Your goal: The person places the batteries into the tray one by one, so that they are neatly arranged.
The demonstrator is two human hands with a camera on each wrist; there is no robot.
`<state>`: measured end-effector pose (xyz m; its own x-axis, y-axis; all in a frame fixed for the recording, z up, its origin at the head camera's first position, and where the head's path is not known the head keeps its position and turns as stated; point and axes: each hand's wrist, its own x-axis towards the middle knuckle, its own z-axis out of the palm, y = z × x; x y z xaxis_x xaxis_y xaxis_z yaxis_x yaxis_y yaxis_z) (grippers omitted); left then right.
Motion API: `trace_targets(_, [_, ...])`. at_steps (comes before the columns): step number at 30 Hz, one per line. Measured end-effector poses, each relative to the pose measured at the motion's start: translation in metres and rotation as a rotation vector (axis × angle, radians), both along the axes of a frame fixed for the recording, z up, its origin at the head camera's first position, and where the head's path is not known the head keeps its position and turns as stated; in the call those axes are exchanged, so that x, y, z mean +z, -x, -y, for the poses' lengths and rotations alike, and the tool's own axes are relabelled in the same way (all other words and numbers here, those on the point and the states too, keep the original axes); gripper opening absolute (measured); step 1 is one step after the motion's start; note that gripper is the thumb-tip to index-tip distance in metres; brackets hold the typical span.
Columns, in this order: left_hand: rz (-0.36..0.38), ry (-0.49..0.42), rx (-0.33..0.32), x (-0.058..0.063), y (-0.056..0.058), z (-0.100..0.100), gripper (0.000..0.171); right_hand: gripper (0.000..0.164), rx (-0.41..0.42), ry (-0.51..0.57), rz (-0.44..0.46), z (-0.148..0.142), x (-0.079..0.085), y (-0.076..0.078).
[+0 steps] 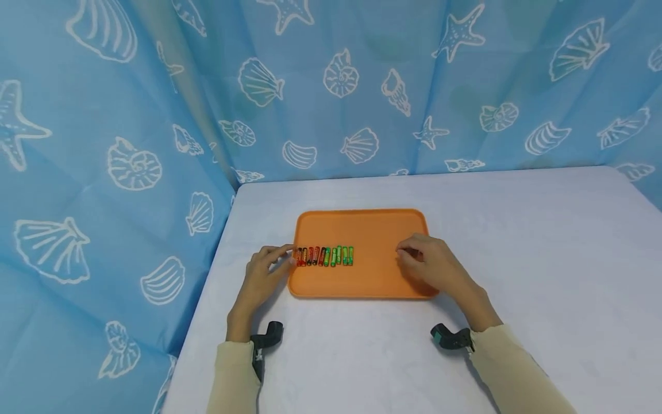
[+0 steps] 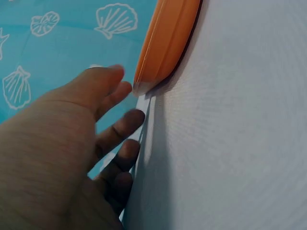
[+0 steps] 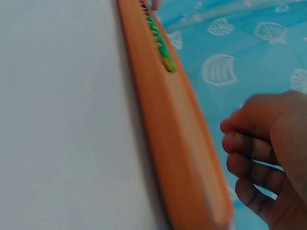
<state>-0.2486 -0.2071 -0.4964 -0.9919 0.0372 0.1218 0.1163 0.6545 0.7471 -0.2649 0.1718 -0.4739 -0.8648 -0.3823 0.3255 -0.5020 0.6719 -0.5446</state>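
Note:
A row of small cylindrical batteries lies side by side in the orange tray (image 1: 383,284). Red-and-black batteries (image 1: 310,256) make up the left part of the row, green batteries (image 1: 345,256) the right part. At the tray's left rim is my left hand (image 1: 262,279), its fingertips near the leftmost battery; the left wrist view shows the fingers (image 2: 125,122) spread and loosely bent, holding nothing visible. Over the tray's right side hovers my right hand (image 1: 431,263), apart from the batteries. Its fingers (image 3: 244,165) hang loosely curled in the right wrist view, with nothing seen between them.
The tray lies on a table with a white cloth (image 1: 357,351). Behind it and at the left hangs a blue curtain (image 1: 310,115) with white shell and starfish prints. Black camera mounts (image 1: 269,334) sit at both wrists, beside beige sleeves (image 1: 235,374).

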Motion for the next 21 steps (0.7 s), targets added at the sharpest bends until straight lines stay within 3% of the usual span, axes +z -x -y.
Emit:
trace_targets(2, [-0.031, 0.011, 0.056, -0.001, 0.002, -0.001, 0.028, 0.02, -0.09, 0.017, -0.052, -0.016, 0.002, -0.013])
trace_targets(3, [-0.045, 0.042, 0.073, -0.002, 0.003, 0.0, 0.029, 0.031, -0.14, 0.004, -0.063, -0.025, 0.003, -0.019])
trace_targets(7, [0.001, 0.315, 0.1, 0.001, 0.008, 0.009, 0.062, 0.103, -0.34, -0.2, 0.037, -0.056, 0.004, -0.031])
trace_targets(9, [0.059, 0.46, 0.075, 0.004, 0.01, 0.017, 0.077, 0.122, -0.366, -0.34, 0.103, -0.065, 0.002, -0.023])
trace_targets(11, [0.108, 0.544, 0.064, 0.005, 0.012, 0.025, 0.081, 0.125, -0.36, -0.401, 0.143, -0.068, -0.001, -0.01])
trace_targets(13, [0.132, 0.569, 0.059, 0.004, 0.012, 0.032, 0.081, 0.123, -0.343, -0.4, 0.17, -0.068, -0.004, 0.001])
trace_targets(17, [0.124, 0.543, 0.025, -0.001, 0.015, 0.036, 0.078, 0.113, -0.3, -0.35, 0.193, -0.064, -0.005, 0.014])
trace_targets(21, [0.112, 0.528, 0.007, -0.002, 0.014, 0.031, 0.077, 0.105, -0.263, -0.323, 0.18, -0.058, -0.004, 0.015])
